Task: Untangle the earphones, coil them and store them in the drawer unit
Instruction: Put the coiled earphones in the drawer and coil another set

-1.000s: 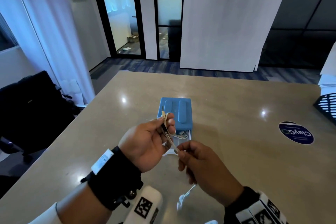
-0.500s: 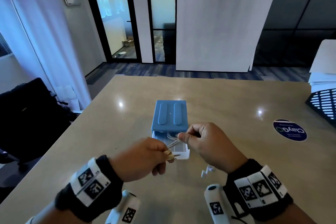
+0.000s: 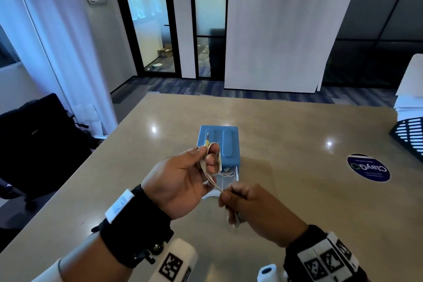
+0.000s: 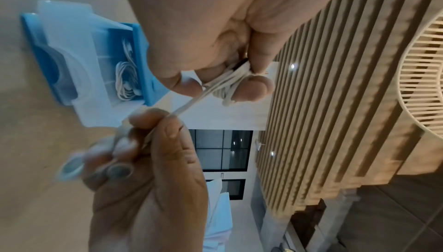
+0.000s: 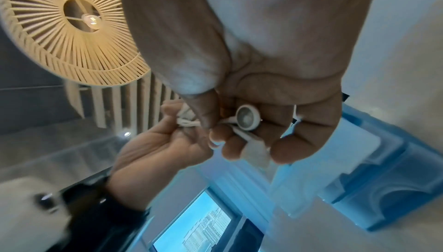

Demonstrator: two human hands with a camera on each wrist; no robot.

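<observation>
Beige table (image 3: 286,190) in an office, blue drawer unit (image 3: 218,144) sitting mid-table with its clear drawer (image 4: 72,51) pulled out and a white cable bundle (image 4: 125,79) already inside. Left hand (image 3: 180,181) is up over the unit, cord (image 3: 211,162) looped tight around its fingers (image 4: 254,89), jack (image 3: 207,138) poking up. Right hand (image 3: 256,208) pinches the taut cord between thumb and forefinger, other fingers curled round an earbud (image 5: 248,117).

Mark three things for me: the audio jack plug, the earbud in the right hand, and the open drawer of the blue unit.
audio jack plug (image 3: 207,137), head view, on its metal tip above the left fingers.
earbud (image 5: 248,117), right wrist view, on its round grille face.
open drawer (image 4: 72,51), left wrist view, on its translucent front wall.
</observation>
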